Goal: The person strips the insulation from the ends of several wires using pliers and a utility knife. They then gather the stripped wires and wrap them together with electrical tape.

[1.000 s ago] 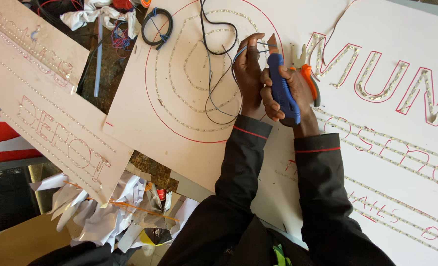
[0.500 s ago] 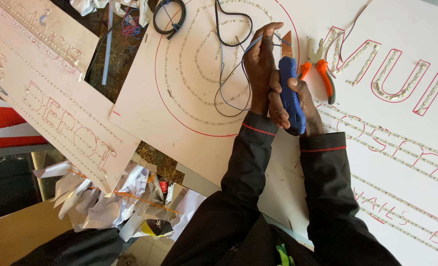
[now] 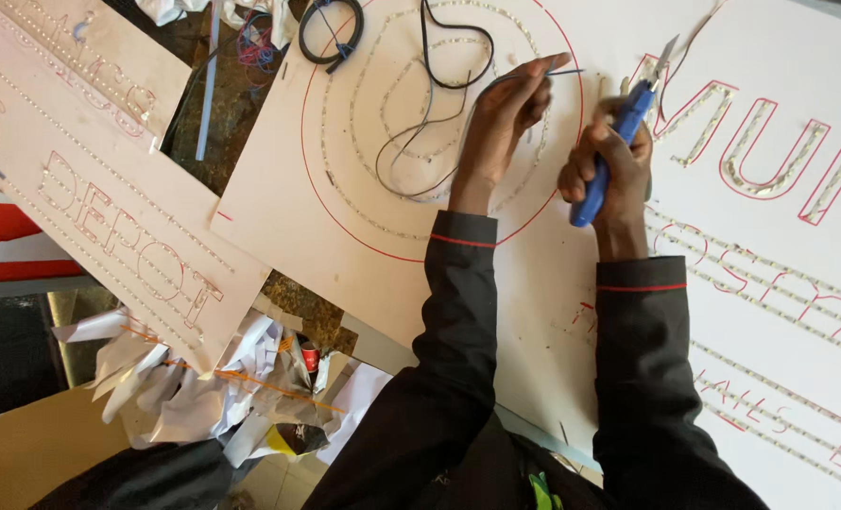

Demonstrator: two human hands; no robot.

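My left hand [image 3: 501, 118] pinches the end of a thin black wire [image 3: 411, 142] that loops across a white sign board [image 3: 364, 217] with a red circle and rows of small lights. My right hand [image 3: 609, 156] grips a blue-handled cutter [image 3: 619, 142], its metal tip pointing up and away over the board. The two hands are a short way apart, both above the board's upper middle. Both arms wear dark sleeves with a thin red stripe near the cuff.
A second board with outlined letters and light dots [image 3: 90, 198] lies at the left. A black cable coil [image 3: 331, 28] sits at the top edge. Crumpled paper scraps [image 3: 213, 387] pile up at the lower left. Large red-outlined letters [image 3: 780, 161] fill the right of the board.
My hands, close together before, have moved apart. The left hand now holds the wire end out to the left, and the right hand has shifted right with the blue cutter.
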